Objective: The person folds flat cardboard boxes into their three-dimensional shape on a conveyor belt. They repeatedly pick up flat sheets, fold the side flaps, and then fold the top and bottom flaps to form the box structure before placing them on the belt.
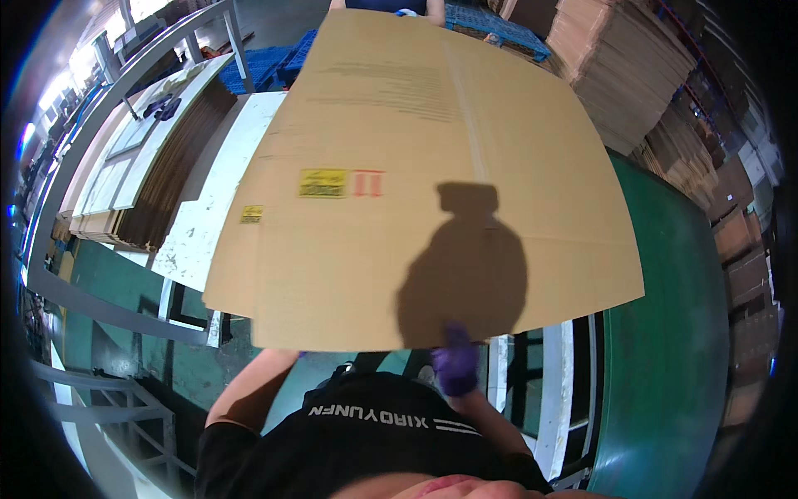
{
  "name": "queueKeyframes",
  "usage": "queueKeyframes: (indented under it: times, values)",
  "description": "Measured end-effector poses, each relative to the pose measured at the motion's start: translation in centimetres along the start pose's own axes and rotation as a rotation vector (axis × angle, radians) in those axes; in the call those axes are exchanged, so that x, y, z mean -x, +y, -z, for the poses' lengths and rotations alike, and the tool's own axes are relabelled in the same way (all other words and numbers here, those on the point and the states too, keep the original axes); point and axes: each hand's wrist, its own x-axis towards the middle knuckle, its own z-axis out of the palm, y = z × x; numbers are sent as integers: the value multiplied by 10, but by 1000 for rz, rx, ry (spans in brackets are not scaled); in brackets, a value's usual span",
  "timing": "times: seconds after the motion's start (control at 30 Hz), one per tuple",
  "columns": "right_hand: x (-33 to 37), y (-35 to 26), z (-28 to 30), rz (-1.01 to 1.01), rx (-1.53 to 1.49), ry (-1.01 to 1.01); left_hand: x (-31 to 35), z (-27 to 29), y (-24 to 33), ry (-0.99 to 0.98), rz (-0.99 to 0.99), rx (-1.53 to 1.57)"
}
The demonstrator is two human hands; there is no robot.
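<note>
A large flat cardboard box point(332, 249) fills the middle of the view, its near edge close to my body. It bears yellow and red stickers and a taped seam. My right hand point(455, 362), in a purple glove, grips the near edge, a finger or thumb lying on top and the rest hidden underneath. At the near left corner, the cardboard covers nearly all of my left hand point(301, 355); only a sliver of glove shows, and its fingers are out of sight. My head's shadow falls across the cardboard.
Another person's gloved hand point(406, 12) is at the cardboard's far edge. On the left, a grey metal frame point(125, 320) stands by a white table point(195, 241) and stacked boards point(158, 187). A green surface point(665, 333) runs along the right, with cardboard stacks point(615, 75) behind.
</note>
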Motion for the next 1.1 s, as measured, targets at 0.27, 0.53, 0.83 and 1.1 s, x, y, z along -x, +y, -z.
queueKeyframes:
  times: [0.27, 0.53, 0.83, 1.1]
  values:
    - [5, -133, -160, -709, -1098, -506, 2, 55, -28, -358, -116, -1052]
    - [1, -123, -185, -690, -867, -539, 78, 67, 62, -225, -665, -1416]
    - [-22, -82, -120, 125, -162, -1060, -30, 14, 44, -458, -493, -1441]
    - [-45, 30, 196, 180, -3, 1169, -31, 26, 52, -519, -591, -1426]
